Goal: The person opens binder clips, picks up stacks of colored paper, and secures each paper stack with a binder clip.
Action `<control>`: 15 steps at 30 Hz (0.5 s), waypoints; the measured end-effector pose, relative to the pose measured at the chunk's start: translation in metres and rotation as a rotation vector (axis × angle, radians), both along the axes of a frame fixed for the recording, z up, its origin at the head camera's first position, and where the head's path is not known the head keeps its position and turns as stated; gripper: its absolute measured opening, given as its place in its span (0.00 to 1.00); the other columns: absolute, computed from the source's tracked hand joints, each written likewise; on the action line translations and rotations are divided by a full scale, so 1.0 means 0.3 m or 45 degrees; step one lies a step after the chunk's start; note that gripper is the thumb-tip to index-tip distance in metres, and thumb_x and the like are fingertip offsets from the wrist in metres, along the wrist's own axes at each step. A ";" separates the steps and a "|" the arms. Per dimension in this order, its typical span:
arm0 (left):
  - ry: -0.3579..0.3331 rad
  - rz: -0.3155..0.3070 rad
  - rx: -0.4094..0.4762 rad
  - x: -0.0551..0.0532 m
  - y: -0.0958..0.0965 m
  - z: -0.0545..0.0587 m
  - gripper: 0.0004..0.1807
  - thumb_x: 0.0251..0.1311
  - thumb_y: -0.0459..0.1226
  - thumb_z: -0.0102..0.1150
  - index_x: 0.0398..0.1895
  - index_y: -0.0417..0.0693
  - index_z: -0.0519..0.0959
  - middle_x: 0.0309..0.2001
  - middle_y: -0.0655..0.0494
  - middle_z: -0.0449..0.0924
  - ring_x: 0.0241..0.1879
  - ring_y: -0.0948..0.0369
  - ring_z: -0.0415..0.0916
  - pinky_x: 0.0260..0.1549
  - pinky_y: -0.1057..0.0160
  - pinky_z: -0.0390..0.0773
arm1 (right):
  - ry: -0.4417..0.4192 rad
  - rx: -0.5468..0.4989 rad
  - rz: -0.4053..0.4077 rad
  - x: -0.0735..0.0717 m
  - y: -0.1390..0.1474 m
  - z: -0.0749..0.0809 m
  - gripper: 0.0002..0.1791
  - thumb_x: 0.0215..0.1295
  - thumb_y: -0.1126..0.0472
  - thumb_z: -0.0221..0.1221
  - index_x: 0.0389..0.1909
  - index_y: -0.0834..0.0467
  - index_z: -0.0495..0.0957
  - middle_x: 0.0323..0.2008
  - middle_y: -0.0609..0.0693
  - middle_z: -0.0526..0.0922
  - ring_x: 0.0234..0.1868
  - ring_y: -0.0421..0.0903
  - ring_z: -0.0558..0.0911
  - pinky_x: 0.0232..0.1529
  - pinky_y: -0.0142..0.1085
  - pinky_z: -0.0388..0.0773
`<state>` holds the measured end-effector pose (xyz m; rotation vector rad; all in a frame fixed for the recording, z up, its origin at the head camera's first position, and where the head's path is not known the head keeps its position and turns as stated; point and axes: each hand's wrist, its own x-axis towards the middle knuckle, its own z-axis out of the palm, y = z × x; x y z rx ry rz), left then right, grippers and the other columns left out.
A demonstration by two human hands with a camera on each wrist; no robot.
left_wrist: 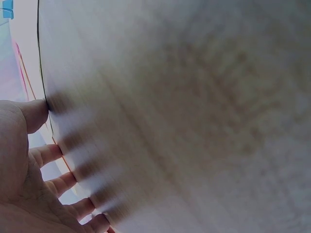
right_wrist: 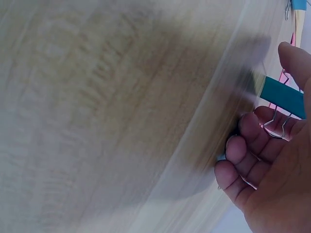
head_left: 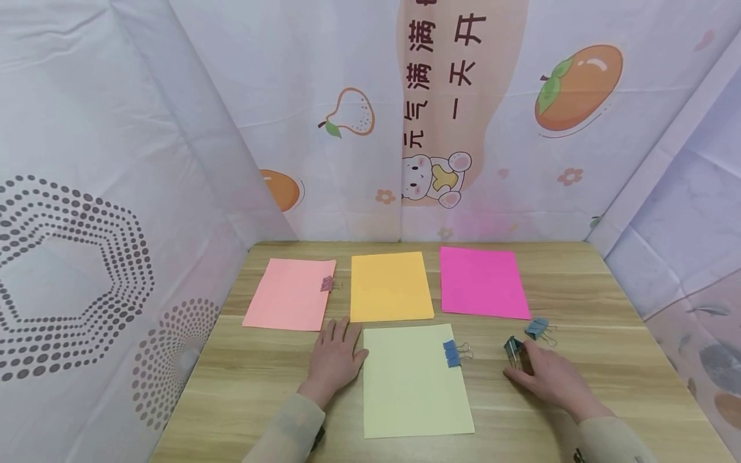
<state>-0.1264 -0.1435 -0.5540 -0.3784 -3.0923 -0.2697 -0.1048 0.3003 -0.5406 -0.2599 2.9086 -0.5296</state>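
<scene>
My left hand [head_left: 336,359] rests on the table with fingers spread, its thumb at the left edge of a pale yellow paper stack [head_left: 413,386]. In the left wrist view the fingertips [left_wrist: 99,222] meet the tabletop. A blue binder clip [head_left: 453,354] grips that stack's right edge, its wire handles sticking out. To the right, my right hand [head_left: 550,376] holds a dark green binder clip [head_left: 512,348] between thumb and fingers, close over the table. In the right wrist view the clip's wire handles show beside thumb and fingers. A grey-blue binder clip [head_left: 537,328] lies just beyond this hand.
Along the back lie a pink paper stack [head_left: 289,296] with a mauve clip [head_left: 327,283] on its right edge, an orange paper stack [head_left: 390,286] and a magenta paper stack [head_left: 483,283]. Printed cloth [head_left: 359,186] hangs behind and beside the wooden table [head_left: 625,360].
</scene>
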 end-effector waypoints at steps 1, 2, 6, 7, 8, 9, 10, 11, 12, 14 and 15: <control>0.002 0.000 -0.002 -0.001 0.000 -0.001 0.31 0.72 0.52 0.55 0.73 0.50 0.70 0.73 0.41 0.63 0.73 0.36 0.58 0.69 0.36 0.62 | -0.011 0.001 -0.005 -0.001 0.000 0.001 0.34 0.63 0.35 0.65 0.47 0.62 0.71 0.28 0.49 0.76 0.29 0.45 0.76 0.30 0.45 0.76; 0.003 0.000 -0.004 -0.001 0.001 -0.001 0.31 0.72 0.52 0.55 0.73 0.50 0.70 0.73 0.41 0.63 0.73 0.36 0.59 0.69 0.36 0.62 | -0.018 0.001 -0.005 -0.002 0.000 0.002 0.33 0.64 0.35 0.64 0.47 0.62 0.71 0.28 0.49 0.76 0.29 0.45 0.76 0.30 0.46 0.77; 0.004 -0.002 -0.005 -0.002 0.001 -0.001 0.31 0.72 0.52 0.55 0.73 0.50 0.70 0.73 0.41 0.63 0.73 0.37 0.58 0.69 0.36 0.62 | -0.025 0.019 0.002 -0.003 -0.001 0.006 0.34 0.66 0.37 0.63 0.49 0.64 0.71 0.29 0.50 0.79 0.30 0.48 0.80 0.31 0.49 0.79; 0.004 -0.003 -0.007 -0.002 0.001 -0.001 0.31 0.72 0.52 0.55 0.73 0.50 0.70 0.73 0.41 0.63 0.73 0.37 0.58 0.69 0.36 0.62 | -0.022 0.025 0.005 -0.003 -0.002 0.007 0.33 0.66 0.38 0.63 0.49 0.65 0.71 0.30 0.50 0.79 0.31 0.49 0.81 0.32 0.50 0.80; 0.004 -0.004 -0.008 -0.001 0.000 -0.002 0.31 0.72 0.52 0.55 0.73 0.50 0.70 0.74 0.41 0.63 0.73 0.37 0.58 0.69 0.36 0.62 | -0.017 0.029 0.009 -0.003 -0.002 0.007 0.31 0.67 0.39 0.63 0.49 0.64 0.71 0.29 0.50 0.80 0.31 0.49 0.81 0.32 0.50 0.80; 0.005 -0.005 -0.006 -0.001 0.000 -0.002 0.31 0.72 0.52 0.55 0.73 0.50 0.70 0.73 0.41 0.63 0.73 0.37 0.58 0.69 0.36 0.62 | -0.013 0.031 0.009 -0.003 -0.002 0.006 0.30 0.67 0.40 0.63 0.49 0.64 0.71 0.29 0.50 0.79 0.31 0.49 0.81 0.32 0.50 0.80; 0.006 -0.006 -0.004 -0.001 0.000 -0.002 0.31 0.72 0.52 0.55 0.73 0.50 0.70 0.73 0.41 0.63 0.73 0.36 0.59 0.69 0.36 0.62 | -0.010 0.031 0.010 -0.002 -0.003 0.006 0.28 0.68 0.42 0.63 0.48 0.64 0.71 0.29 0.49 0.79 0.30 0.48 0.80 0.31 0.49 0.79; 0.007 -0.006 -0.003 -0.001 0.000 -0.003 0.31 0.72 0.52 0.55 0.73 0.50 0.70 0.73 0.41 0.63 0.73 0.36 0.59 0.69 0.36 0.62 | -0.006 0.031 0.011 -0.001 -0.002 0.005 0.27 0.68 0.42 0.63 0.47 0.63 0.71 0.28 0.48 0.78 0.30 0.47 0.79 0.30 0.47 0.78; 0.008 -0.006 0.000 -0.001 -0.001 -0.003 0.31 0.71 0.52 0.55 0.73 0.50 0.70 0.73 0.41 0.64 0.72 0.36 0.59 0.69 0.36 0.62 | -0.002 0.028 0.013 -0.001 -0.002 0.004 0.26 0.69 0.43 0.63 0.46 0.62 0.70 0.28 0.48 0.77 0.29 0.46 0.78 0.29 0.46 0.77; 0.009 -0.006 0.002 -0.001 -0.001 -0.003 0.31 0.71 0.52 0.55 0.73 0.50 0.70 0.73 0.41 0.64 0.72 0.36 0.59 0.68 0.36 0.62 | -0.002 0.023 0.010 0.000 -0.001 0.001 0.25 0.69 0.44 0.62 0.45 0.62 0.70 0.26 0.47 0.74 0.27 0.45 0.74 0.26 0.43 0.74; 0.009 -0.007 0.002 -0.001 -0.001 -0.003 0.31 0.71 0.52 0.55 0.73 0.50 0.70 0.73 0.41 0.64 0.72 0.36 0.59 0.68 0.36 0.62 | 0.003 0.022 0.010 0.002 0.000 -0.001 0.24 0.70 0.43 0.62 0.45 0.61 0.70 0.26 0.46 0.74 0.27 0.44 0.74 0.26 0.43 0.73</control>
